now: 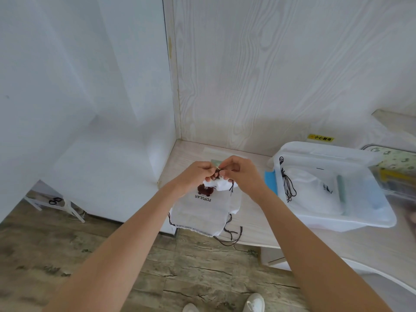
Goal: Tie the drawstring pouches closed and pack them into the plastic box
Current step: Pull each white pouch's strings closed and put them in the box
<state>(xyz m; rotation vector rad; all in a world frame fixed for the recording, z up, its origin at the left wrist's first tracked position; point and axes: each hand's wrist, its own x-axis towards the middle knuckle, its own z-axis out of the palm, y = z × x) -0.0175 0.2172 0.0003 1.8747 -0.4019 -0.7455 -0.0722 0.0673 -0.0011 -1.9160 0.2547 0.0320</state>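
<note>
Both hands meet at the gathered neck of the top pouch: the left hand and the right hand each pinch the dark drawstring. Best to pull the ends evenly and snug the knot against the fabric. Under the hands, more pouches lie stacked on the worktop. Right of the right hand sits the plastic box, one tied pouch inside.

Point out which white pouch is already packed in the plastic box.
The white pouch lying inside the plastic box on the right, dark cords trailing. The POPULAR pouch lies on the table, and both hands work another's cord.
</note>
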